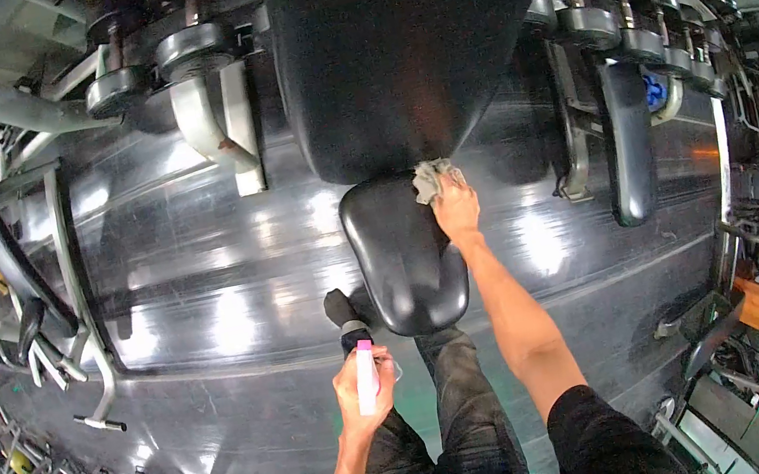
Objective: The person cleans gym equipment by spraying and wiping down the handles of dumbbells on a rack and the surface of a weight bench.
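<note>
My right hand (457, 207) is closed on a crumpled greyish cloth (434, 181). The cloth touches the far right edge of the black padded bench seat (393, 245), close to where the seat meets the large black backrest (398, 51). In front of my body, my left hand (362, 388) grips a spray bottle with a white and pink head (366, 376). Its lower part is mostly hidden by my fingers and the view from above. That hand is held over my legs, apart from the seat.
Racks of dumbbells (197, 48) stand behind the bench on the left, with more dumbbells (588, 25) on the right. Another padded bench (630, 147) is at right. A metal-framed machine (67, 262) stands at left. The dark floor (232, 263) reflects light.
</note>
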### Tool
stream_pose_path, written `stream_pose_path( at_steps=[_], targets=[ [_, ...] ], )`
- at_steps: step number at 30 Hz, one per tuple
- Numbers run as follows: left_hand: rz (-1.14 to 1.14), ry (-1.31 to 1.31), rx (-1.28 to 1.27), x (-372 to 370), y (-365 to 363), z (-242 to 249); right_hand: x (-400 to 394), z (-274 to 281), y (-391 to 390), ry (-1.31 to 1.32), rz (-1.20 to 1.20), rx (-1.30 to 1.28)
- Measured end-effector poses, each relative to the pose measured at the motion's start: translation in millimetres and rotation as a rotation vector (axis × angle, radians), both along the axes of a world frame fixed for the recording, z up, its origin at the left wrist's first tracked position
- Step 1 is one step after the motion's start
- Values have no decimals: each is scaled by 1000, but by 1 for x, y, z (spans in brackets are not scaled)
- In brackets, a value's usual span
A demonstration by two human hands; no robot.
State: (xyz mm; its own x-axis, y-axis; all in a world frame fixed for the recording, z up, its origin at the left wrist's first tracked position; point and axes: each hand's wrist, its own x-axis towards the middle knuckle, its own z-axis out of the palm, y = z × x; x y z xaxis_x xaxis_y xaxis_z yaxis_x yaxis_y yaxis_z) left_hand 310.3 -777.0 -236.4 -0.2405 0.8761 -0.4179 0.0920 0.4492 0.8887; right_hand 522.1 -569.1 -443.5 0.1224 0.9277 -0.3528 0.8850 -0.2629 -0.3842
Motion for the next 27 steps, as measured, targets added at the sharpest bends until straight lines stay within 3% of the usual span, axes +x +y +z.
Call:
stream_pose_path(
  at_steps=[2, 4, 6, 8, 10, 12, 14, 16, 19, 21, 23, 24, 26, 27],
  targets=[
    [-9, 48, 22, 1, -6, -3, -43, -4, -6, -100, 297, 282],
    [21, 3, -10, 3, -10, -2, -97, -1, -11, -20, 451, 250],
    [14, 1, -62, 3, -15, -2, -133, -3, -18, 77, 774, 249],
    [-35, 74, 24, 5, -19, -4, -155, -10, -16, -30, 1167, 46],
    [-57, 97, 49, 3, -20, 3, -153, -10, -12, -141, 1261, 34],
    [-71, 117, 77, 0, -20, 8, -137, -3, 2, 62, 1201, 99],
    [-47, 93, 79, 0, -22, 10, -117, -2, 8, 51, 1187, 178],
    [-30, 91, 59, -2, -24, 10, -103, -10, 8, 163, 983, 347],
    [-15, 92, 31, -8, -27, 10, -67, 21, 18, 98, 744, 186],
    [-18, 90, 26, -13, -31, 13, -30, 6, 11, 40, 489, 309],
    [35, 61, -15, -15, -33, 11, 5, 8, 1, 21, 260, 234],
    [35, 50, -13, -15, -35, 9, 15, 13, -6, 10, 261, 236],
    [69, -19, -41, -17, -36, 6, 31, 15, -20, 108, -74, -153],
    [47, -17, -26, -18, -36, 5, 35, 16, -31, 100, -78, -149]
  ],
)
